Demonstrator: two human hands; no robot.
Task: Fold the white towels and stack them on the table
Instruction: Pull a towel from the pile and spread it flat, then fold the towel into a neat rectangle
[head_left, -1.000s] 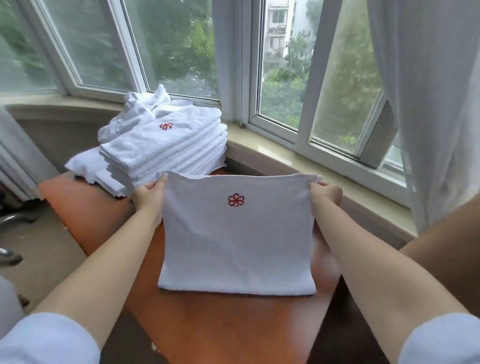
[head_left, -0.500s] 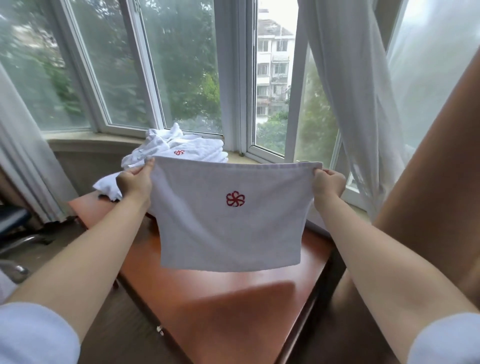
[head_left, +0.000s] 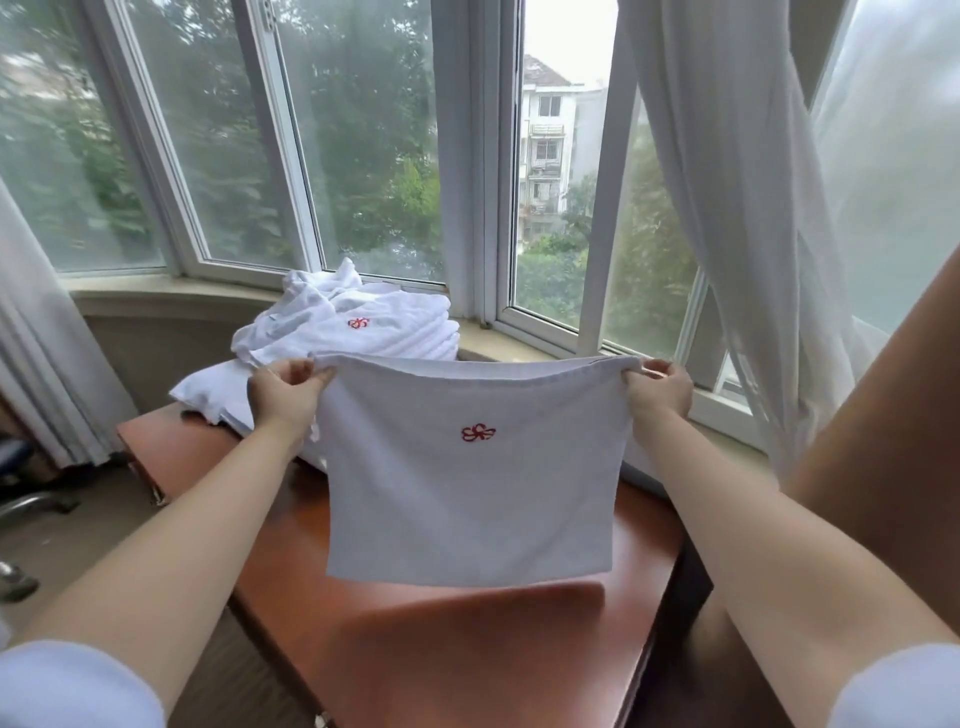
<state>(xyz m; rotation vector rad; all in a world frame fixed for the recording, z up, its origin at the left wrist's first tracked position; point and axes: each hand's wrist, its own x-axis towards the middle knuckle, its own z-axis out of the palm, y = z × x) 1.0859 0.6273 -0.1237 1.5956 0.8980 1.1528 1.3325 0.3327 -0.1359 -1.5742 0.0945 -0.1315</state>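
With the left hand (head_left: 283, 391) and right hand (head_left: 661, 391) each pinching a top corner, the towel (head_left: 470, 488) hangs above the desk (head_left: 467, 649); keep the corners level and taut before laying it onto the stack (head_left: 363, 332).

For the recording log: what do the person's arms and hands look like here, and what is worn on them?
Both forearms are bare. The left hand and right hand wear no gloves, rings or watch that show. A short white sleeve covers each upper arm.
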